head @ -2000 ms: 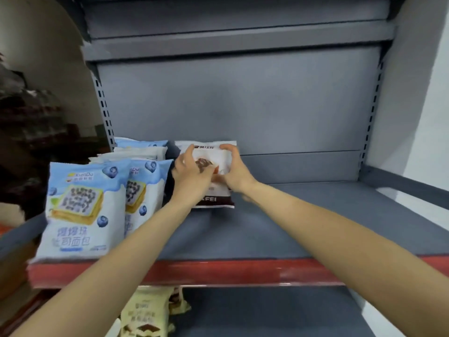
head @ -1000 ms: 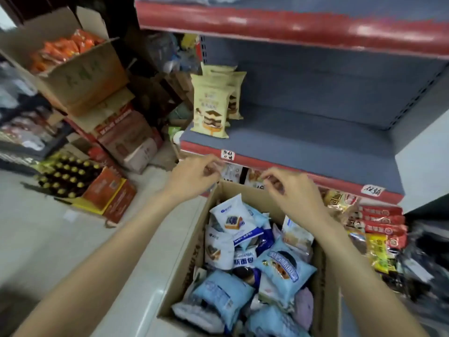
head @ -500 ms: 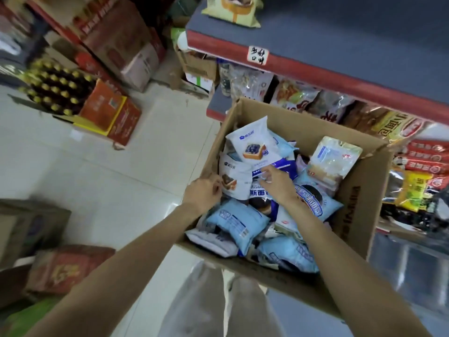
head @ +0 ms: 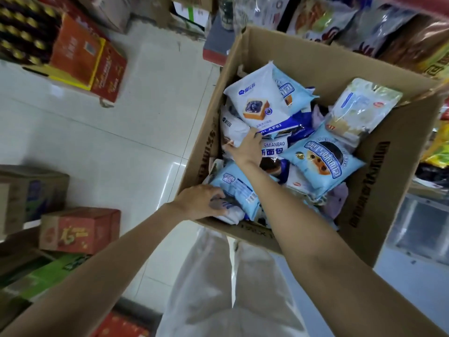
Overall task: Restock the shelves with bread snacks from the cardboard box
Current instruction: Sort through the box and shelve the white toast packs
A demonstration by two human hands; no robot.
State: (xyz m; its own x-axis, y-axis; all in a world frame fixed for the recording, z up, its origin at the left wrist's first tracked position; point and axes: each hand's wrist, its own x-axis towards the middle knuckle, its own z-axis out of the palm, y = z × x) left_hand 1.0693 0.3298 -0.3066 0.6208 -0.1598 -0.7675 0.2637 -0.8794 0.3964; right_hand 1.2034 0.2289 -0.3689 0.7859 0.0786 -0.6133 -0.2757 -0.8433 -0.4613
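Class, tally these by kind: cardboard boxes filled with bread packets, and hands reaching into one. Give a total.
Cardboard box of bread packets: 1
Hands reaching in: 2, the left hand and the right hand
Total: 3

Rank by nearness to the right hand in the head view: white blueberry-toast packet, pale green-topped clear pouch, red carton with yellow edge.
1. White blueberry-toast packet, just beyond the right hand.
2. Pale green-topped clear pouch, box's far-right corner.
3. Red carton with yellow edge, floor, far left.
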